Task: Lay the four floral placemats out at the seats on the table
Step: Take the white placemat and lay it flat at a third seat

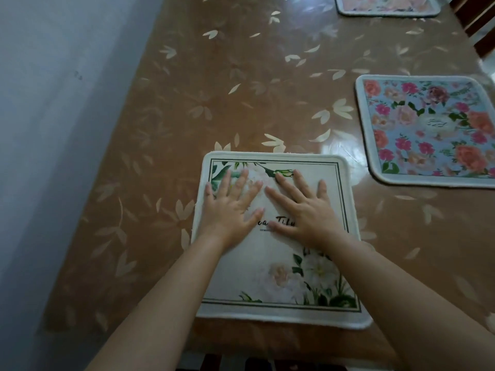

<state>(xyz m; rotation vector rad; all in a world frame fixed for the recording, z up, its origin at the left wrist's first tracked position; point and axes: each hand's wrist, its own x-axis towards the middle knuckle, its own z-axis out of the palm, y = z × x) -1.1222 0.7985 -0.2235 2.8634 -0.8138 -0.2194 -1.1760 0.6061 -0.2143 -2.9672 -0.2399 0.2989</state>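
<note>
A cream placemat (270, 279) with green leaves, pale flowers and a dark line border lies flat at the near edge of the table. My left hand (230, 207) and my right hand (302, 212) both press on its upper half, side by side, fingers straight and spread. A blue placemat (428, 132) with pink and orange roses lies flat at the right side. Another floral placemat (385, 5) shows partly at the far right, cut off by the frame's top.
The table (214, 103) wears a glossy brown cloth with pale leaf prints. A light wall (53, 129) runs close along its left side. Dark wooden chair parts (479, 28) show at the far right corner.
</note>
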